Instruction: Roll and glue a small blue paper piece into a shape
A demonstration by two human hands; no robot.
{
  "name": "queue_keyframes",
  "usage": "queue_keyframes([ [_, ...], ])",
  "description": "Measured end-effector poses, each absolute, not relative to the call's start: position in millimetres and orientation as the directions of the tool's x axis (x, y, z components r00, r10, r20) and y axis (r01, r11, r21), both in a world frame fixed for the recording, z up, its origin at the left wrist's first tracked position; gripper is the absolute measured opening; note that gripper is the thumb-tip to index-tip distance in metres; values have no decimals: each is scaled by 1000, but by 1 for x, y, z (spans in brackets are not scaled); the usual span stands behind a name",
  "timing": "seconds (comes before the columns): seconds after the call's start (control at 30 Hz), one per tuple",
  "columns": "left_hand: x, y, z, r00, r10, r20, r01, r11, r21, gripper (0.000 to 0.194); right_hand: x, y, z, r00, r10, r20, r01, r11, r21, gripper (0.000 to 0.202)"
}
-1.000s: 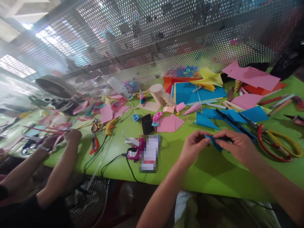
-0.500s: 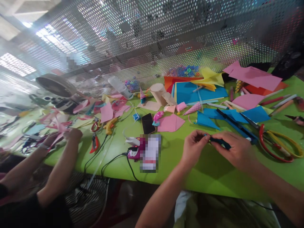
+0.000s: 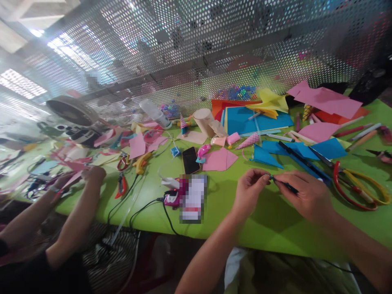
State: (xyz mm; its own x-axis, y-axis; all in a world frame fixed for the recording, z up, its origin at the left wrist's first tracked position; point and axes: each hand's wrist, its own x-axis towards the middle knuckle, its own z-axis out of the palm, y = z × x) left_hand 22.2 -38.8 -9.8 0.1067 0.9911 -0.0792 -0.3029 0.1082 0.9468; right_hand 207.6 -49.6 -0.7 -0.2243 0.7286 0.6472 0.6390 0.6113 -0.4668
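Note:
Above the near edge of the table, my left hand [image 3: 251, 188] is closed in a pinch on a tiny blue-green piece [image 3: 271, 177], too small to identify. My right hand [image 3: 303, 192] is closed around a dark, slim, stick-like object [image 3: 290, 188], whose tip meets the tiny piece. Fingers hide much of the stick. Just beyond my hands lies a rolled blue paper cone [image 3: 266, 156]. Scissors [image 3: 352, 183] with red and yellow handles lie to the right of my right hand, beside a long dark blue tool [image 3: 303, 163].
Left of my hands are a phone with a lit screen [image 3: 193, 200], a dark phone [image 3: 191, 160] and a yellow glue gun [image 3: 141, 163]. Coloured sheets [image 3: 260, 118] and a white bottle [image 3: 154, 113] stand farther back before a perforated metal screen [image 3: 190, 53]. Another person's hands [image 3: 93, 175] hold pink strips.
My fingertips have shifted slightly, and the tiny blue-green piece shows more clearly between them. The dark stick in my right hand has turned and looks thinner. The other person's pink strips have dropped lower.

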Motion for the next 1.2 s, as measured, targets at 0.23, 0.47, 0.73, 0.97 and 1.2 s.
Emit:
queue_keyframes([
  [0.23, 23, -39, -8, 108, 992, -70, -296, 99, 950, 41, 208, -49, -3, -222, 738, 637, 639, 603, -477, 18],
  [0.47, 22, -39, -13, 196, 978, -75, -316, 135, 939, 52, 209, -49, 0, -190, 747, 637, 600, 602, -527, 14],
  [0.73, 21, -37, -15, 92, 995, -46, -249, 68, 966, 48, 213, -46, 5, -142, 918, 370, 425, 394, -815, 10],
  [0.97, 21, -37, -15, 85, 995, -51, -222, 69, 973, 44, 210, -47, 4, -159, 884, 440, 468, 460, -755, 10],
  [1.2, 26, -37, -17, 127, 990, -66, -337, 106, 935, 52, 212, -50, -2, -231, 709, 667, 607, 640, -470, 19],
])
